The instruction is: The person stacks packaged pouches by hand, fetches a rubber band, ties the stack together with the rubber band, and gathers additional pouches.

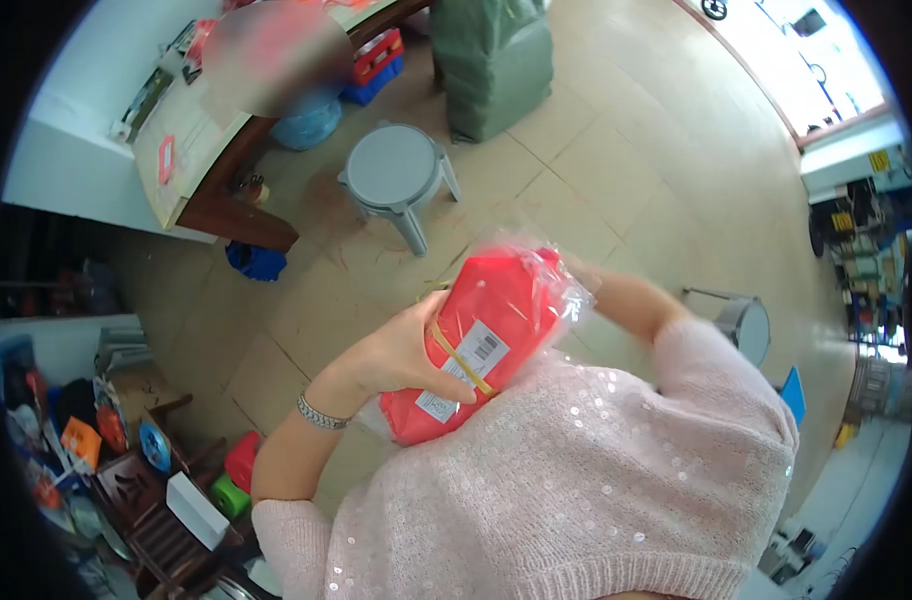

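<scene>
A bundle of red items (501,300) in clear plastic is held up against the pink sweater. It carries white barcode labels (483,347), and a yellow band (463,360) runs around it. My left hand (408,350) grips the lower left side of the bundle, thumb across its front near the band. Behind the bundle's upper right end is my right hand (574,272), mostly hidden by the plastic, so its fingers cannot be made out.
A grey stool (394,165) stands ahead, beside a wooden-edged table (201,165) at the upper left. A large green sack (491,75) is behind it. Another stool (746,330) stands at the right. Wooden chairs and mixed goods fill the lower left.
</scene>
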A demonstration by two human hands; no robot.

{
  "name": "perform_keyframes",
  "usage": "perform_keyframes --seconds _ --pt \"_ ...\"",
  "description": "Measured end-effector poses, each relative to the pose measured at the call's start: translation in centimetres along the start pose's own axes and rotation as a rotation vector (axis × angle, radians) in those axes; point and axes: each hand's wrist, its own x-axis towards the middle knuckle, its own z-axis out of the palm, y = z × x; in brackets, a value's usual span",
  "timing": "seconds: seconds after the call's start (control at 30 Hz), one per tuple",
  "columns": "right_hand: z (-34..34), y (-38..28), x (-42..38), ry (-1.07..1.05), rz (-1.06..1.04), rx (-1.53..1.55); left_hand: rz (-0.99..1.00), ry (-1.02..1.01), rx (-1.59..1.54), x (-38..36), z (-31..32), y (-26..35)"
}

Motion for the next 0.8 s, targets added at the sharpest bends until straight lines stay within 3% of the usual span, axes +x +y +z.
perform_keyframes --seconds 0.1,0.17,0.3,0.37,0.43,0.5,0.57,0.63,0.8 --pt "-3.0 6.2 -6.2 -0.106 0.142 0.408 0.021 0.166 -0.275 1.0 -1.7 -0.2" --pt "-2.5 7.0 -11.7 -0.12 0.119 0.44 0.073 0.293 -0.295 1.1 -2.6 -1.9" --pt "4.1 -1.3 -21.1 -0.022 -0.275 -0.266 0.101 0.454 -0.633 0.1 -4.4 -3.0" --pt "7.7 -7.1 -23.4 -0.169 -0.486 -0.705 0.152 0.523 -0.67 1.0 -5.4 -3.9" --pt "11.0 -11.5 -23.7 -0.48 -0.832 -1.054 0.107 0.496 -0.678 2.2 -6.5 -3.1" --pt "14.1 -14.2 -23.0 -0.642 -0.948 -1.25 0.062 0.408 -0.517 3.2 -7.4 -2.3" --pt "17.6 -16.4 -22.0 -0.583 -1.021 -1.294 0.012 0.329 -0.339 4.6 -7.2 0.0" --pt "20.0 -18.0 -19.7 -0.571 -0.902 -1.264 -0.019 0.257 -0.164 5.6 -6.2 2.7" --pt "23.7 -20.6 -12.6 -0.35 -0.268 -1.19 -0.086 0.189 0.18 7.2 -6.3 2.1"
